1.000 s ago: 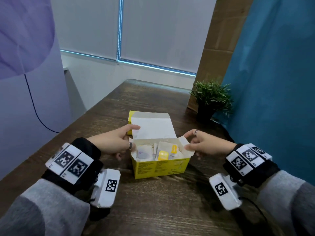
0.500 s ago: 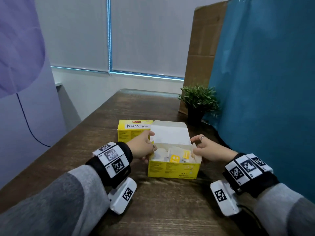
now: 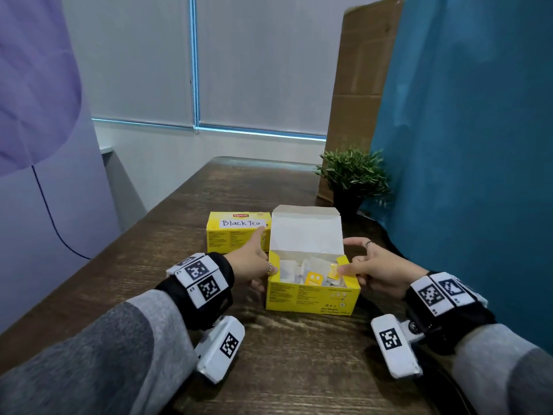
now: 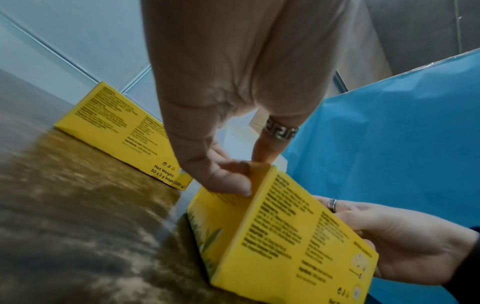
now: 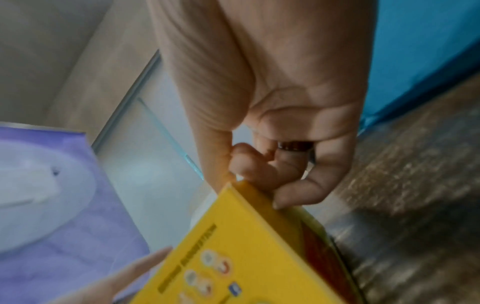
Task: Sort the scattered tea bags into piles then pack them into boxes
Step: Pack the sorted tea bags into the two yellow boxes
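Note:
An open yellow tea box (image 3: 311,296) stands on the table with its white lid (image 3: 306,232) up. Several tea bags (image 3: 309,275) lie inside. My left hand (image 3: 253,265) is at its left end; in the left wrist view the thumb and a ringed finger (image 4: 275,144) pinch that end of the open box (image 4: 285,236). My right hand (image 3: 371,268) is at the right end, thumb on the yellow side flap (image 3: 342,261). In the right wrist view its curled fingers (image 5: 293,193) grip the box's top corner (image 5: 249,236). A closed yellow box labelled Black Tea (image 3: 236,232) stands behind on the left.
A small potted plant (image 3: 353,175) stands at the table's back right, in front of a tall cardboard sheet (image 3: 359,85). A blue curtain (image 3: 463,145) runs along the right edge. The dark wooden table (image 3: 299,369) is bare in front of the box.
The two side flaps, spread outward a second ago, now fold inward over the tea bags. Both hands have closed in on the box's ends. The camera has tilted up, showing the Black Tea box.

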Motion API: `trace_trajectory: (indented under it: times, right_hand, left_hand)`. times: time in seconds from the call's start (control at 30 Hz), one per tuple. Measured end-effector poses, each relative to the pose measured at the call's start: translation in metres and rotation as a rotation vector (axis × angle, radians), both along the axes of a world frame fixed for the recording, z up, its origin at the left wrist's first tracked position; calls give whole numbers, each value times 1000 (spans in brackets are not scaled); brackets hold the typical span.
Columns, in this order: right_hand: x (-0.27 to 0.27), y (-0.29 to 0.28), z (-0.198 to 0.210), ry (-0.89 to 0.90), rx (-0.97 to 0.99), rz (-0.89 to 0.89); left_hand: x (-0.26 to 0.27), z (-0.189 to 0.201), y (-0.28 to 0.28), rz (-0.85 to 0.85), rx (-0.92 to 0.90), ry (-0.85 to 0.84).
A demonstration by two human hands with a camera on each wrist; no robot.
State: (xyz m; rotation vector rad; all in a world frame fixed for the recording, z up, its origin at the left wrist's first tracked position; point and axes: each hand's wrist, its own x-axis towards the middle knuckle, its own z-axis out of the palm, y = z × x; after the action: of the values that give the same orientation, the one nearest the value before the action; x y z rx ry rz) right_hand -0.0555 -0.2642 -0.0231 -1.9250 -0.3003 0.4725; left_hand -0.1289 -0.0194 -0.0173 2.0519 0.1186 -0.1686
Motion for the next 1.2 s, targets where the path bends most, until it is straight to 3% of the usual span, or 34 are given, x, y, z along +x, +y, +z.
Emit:
trace_trajectory:
  times: [0.13,0.23,0.33,0.4,0.53,0.63,0.87,1.0,1.2]
  right_hand:
    - [-3,-2,-4,82,106,7]
    - [-6,-2,-4,26,90,74]
    - [-9,-4,3,-209,-119,171]
    - [-14,-4,10,-271,-197,251]
    - [-24,-1,20,-215,-316,369]
    - [-26,0,24,-276,-489,378]
    - [-34,8,28,-296,-541,366]
    - [-35,10,27,-284,-780,395]
    - [-38,15,23,-229,-957,456]
  left_hand:
    - [-3,3,1,-37,42,-58]
    - [-4,7,1,-119,119,-87]
    - [-5,8,2,-189,204,-122]
    - [-8,10,2,-216,270,-136]
    - [-13,15,0,-319,385,-80]
    - [-13,16,3,-355,433,6]
    - [-20,16,10,-396,368,85]
    - [-20,13,5,-440,579,119]
    - [-19,6,-4,-455,832,153]
